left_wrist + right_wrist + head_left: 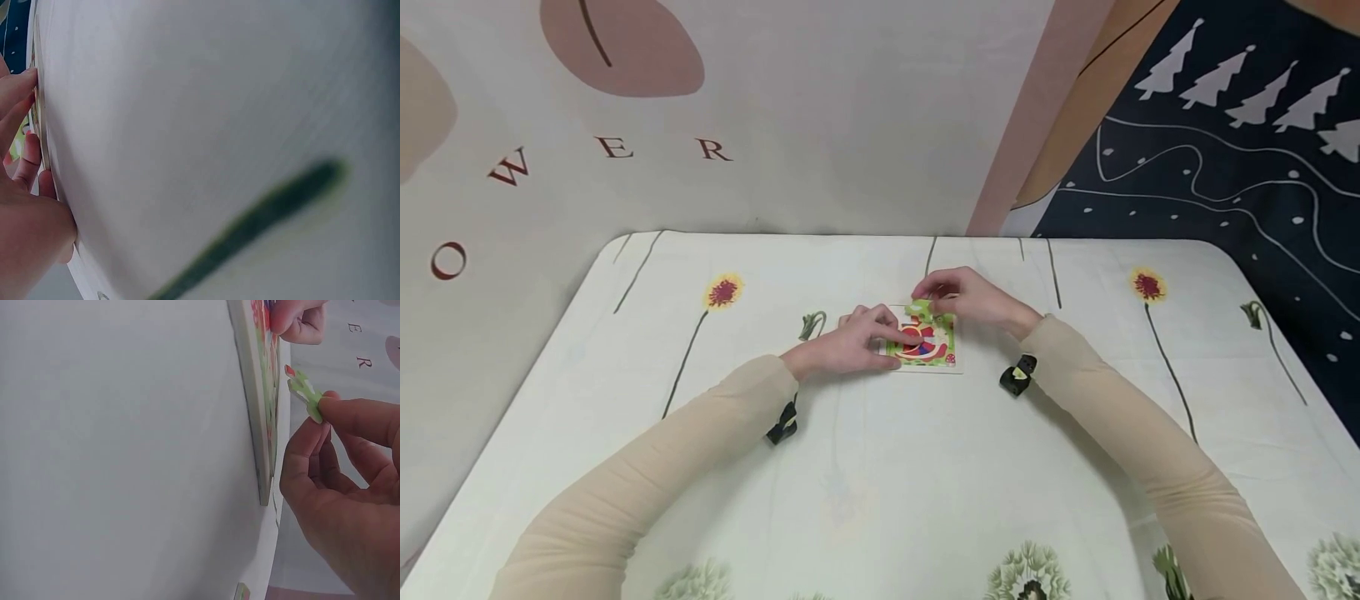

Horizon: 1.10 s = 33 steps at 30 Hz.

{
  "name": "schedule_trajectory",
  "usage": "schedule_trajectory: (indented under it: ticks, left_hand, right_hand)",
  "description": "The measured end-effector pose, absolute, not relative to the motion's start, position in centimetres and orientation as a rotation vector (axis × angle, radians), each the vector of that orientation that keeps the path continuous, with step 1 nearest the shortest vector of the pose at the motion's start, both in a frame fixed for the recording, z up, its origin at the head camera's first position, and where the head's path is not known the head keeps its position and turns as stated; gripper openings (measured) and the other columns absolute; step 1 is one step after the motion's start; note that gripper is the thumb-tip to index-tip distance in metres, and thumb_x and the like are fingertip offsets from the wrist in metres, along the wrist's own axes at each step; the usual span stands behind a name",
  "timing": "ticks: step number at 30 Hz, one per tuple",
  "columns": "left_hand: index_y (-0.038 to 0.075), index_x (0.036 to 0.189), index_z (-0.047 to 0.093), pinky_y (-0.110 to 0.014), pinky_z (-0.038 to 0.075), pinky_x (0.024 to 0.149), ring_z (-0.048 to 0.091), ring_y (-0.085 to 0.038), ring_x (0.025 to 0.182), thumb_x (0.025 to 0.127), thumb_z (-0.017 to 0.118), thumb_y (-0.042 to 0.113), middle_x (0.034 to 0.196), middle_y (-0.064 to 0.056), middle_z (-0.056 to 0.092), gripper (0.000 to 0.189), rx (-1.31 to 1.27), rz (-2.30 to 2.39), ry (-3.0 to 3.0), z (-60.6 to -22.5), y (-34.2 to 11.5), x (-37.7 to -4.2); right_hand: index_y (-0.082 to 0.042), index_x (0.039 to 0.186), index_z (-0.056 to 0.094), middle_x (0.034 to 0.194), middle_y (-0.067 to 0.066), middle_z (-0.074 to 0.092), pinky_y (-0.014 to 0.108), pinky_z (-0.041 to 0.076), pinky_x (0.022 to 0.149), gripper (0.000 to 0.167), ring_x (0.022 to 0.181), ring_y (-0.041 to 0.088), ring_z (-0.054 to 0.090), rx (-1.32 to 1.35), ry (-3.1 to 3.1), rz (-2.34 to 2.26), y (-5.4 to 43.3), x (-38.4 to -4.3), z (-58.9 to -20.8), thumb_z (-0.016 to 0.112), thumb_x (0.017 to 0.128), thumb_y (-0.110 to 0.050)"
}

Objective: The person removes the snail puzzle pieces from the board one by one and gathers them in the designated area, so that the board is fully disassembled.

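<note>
beige sleeves (647,475) reach over a flowered table (910,483) to a puzzle board (252,406).
capital letters (614,147) reading "o w e r" cross the pale backdrop (865,125); the pale-rimmed board, carrying a red and green picture, lies toward the table's far edge, roughly midway between the far corners. the right hand (966,296) pinches a green piece (305,394) between thumb and fingers, raised over the board's far side; the left hand (853,340) grips nothing, its outstretched index finger resting on the picture.

Left hand (859,340) hides part of puzzle board (936,357). Green streak (256,222) blurred, perhaps printed stem. Small piece (244,592) cut off below.
</note>
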<state>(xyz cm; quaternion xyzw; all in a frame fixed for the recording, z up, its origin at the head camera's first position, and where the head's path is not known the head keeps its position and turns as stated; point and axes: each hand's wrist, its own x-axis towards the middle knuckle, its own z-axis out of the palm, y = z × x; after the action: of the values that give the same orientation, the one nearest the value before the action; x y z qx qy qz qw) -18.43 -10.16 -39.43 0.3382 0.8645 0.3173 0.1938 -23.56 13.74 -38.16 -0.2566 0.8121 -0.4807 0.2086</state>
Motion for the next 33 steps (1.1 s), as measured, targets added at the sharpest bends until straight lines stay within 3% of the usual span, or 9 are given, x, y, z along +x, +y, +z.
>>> schedule_trajectory:
  ticks: [16,33]
  left_hand:
    - [0.023,0.129,0.065,-0.043,0.023,0.088,0.034,-0.024,0.1,0.088,0.071,0.022,0.111,0.0,0.044,0.042,0.941,0.865,2.43,-39.4,-10.0,-18.5]
    - [0.023,0.129,0.065,-0.042,0.023,0.088,0.033,-0.024,0.1,0.088,0.072,0.021,0.112,0.0,0.044,0.043,0.928,0.865,2.433,-39.5,-10.0,-18.4]
  right_hand:
    - [0.001,0.114,0.066,0.11,0.013,0.065,0.031,0.042,0.087,0.024,0.097,0.025,0.058,-0.65,2.308,-1.379,15.6,-22.8,-37.3,0.058,0.091,0.001]
    - [0.004,0.119,0.063,0.119,0.017,0.061,0.027,0.043,0.088,0.028,0.105,0.024,0.056,-0.403,2.386,-1.445,19.2,-22.0,-37.0,0.061,0.092,-0.004]
